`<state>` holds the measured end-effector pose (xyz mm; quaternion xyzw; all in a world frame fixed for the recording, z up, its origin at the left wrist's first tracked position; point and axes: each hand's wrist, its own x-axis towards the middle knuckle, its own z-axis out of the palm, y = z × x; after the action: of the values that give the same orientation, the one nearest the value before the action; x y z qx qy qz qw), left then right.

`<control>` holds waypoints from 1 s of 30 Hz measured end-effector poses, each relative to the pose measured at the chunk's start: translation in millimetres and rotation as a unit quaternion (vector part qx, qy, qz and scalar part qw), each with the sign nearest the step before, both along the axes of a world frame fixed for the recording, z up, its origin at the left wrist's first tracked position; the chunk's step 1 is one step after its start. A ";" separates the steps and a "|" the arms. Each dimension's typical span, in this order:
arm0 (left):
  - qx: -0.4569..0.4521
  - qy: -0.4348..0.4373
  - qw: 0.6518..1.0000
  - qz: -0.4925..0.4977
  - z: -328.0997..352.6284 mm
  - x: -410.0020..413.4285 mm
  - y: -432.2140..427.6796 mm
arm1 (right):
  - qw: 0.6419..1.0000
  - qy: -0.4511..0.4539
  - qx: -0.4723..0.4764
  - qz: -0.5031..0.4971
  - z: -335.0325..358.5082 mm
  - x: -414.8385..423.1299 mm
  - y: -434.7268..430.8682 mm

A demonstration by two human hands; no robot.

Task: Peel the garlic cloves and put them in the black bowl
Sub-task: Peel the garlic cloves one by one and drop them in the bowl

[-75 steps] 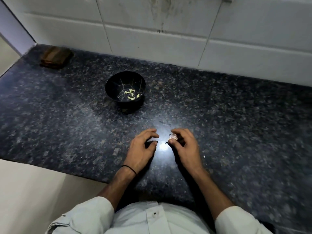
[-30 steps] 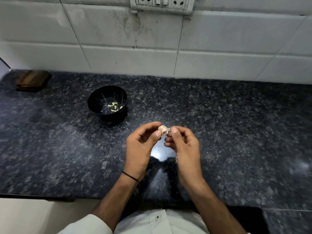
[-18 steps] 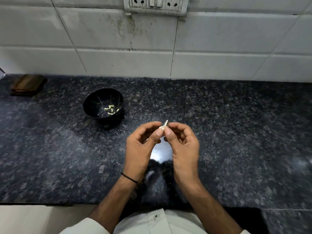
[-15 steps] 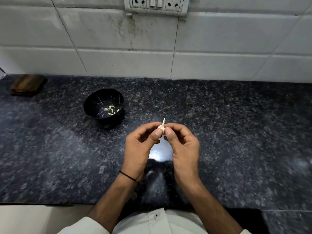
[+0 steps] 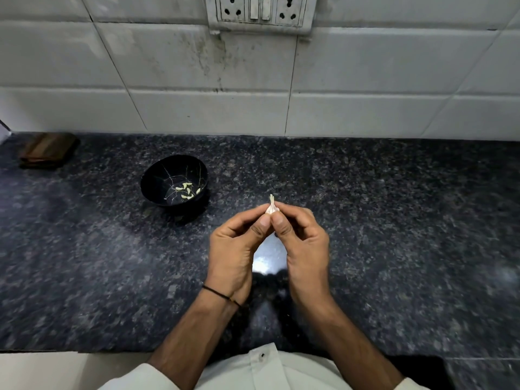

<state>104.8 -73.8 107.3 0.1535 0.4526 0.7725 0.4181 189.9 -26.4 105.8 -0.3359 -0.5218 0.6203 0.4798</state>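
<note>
A small garlic clove (image 5: 271, 206) in pale papery skin, its pointed tip up, is pinched between the thumbs and fingertips of both hands above the dark granite counter (image 5: 394, 220). My left hand (image 5: 235, 249) and my right hand (image 5: 302, 243) meet at the clove, thumbs side by side. The black bowl (image 5: 157, 181) stands on the counter to the upper left of my hands, with several peeled cloves (image 5: 186, 190) lying at its bottom.
A brown wooden block (image 5: 47, 150) lies at the counter's far left by the wall. White tiles with a socket plate (image 5: 259, 11) rise behind. The counter's front edge runs just before my white shirt (image 5: 261, 367).
My right hand lifted the clove off the counter and my left hand came to pinch it too. Over the last half second the hands barely moved; the clove's tip stands upright.
</note>
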 end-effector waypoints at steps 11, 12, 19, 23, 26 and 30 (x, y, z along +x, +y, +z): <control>-0.026 0.072 0.995 0.063 -2.7 9.5 11.2 | 0.994 -0.051 0.019 -0.095 -6.2 -13.9 5.3; -0.029 0.082 0.994 0.065 -3.2 9.6 11.6 | 0.993 -0.063 0.020 -0.101 -6.4 -15.5 4.8; -0.048 0.160 0.983 0.070 -15.8 7.0 12.1 | 0.973 -0.192 0.088 -0.091 -16.2 -12.9 12.3; -0.069 0.175 0.980 0.066 -26.8 9.5 11.1 | 0.959 -0.246 0.115 -0.080 -27.3 -9.2 14.3; -0.080 0.161 0.982 0.063 -33.6 11.8 11.1 | 0.949 -0.275 0.132 -0.078 -35.9 -6.6 14.5; -0.096 0.148 0.982 0.066 -38.8 14.0 11.1 | 0.945 -0.277 0.156 -0.078 -39.2 -1.9 12.7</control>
<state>118.7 -62.7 68.5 0.1951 0.5905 0.7203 0.3073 187.9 -13.7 66.6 -0.4552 -0.6964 0.3745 0.4094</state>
